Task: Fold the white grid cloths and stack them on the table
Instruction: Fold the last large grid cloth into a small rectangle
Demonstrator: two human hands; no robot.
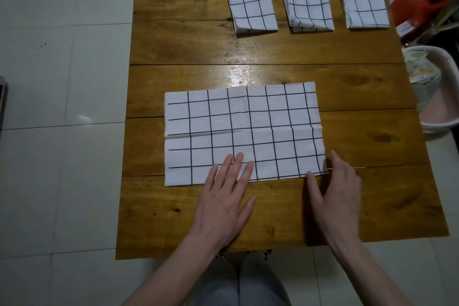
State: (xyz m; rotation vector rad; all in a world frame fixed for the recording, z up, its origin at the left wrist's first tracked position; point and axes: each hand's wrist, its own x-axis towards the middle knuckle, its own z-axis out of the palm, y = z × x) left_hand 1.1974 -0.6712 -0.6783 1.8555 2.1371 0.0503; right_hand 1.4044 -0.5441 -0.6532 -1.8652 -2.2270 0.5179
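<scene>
left hand [224, 196] flat, fingers straight on grid cloth [244, 131]; right hand [334, 194] relaxed at cloth corner; glossy plank table [178, 45].

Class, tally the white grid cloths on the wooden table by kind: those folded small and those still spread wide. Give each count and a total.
Folded small, in a row along the far edge: 3 — left, middle, right
Still spread wide, near the hands: 1
Total: 4 cloths

four grid cloths [244, 131], one table [173, 40], two hands [223, 196].
</scene>
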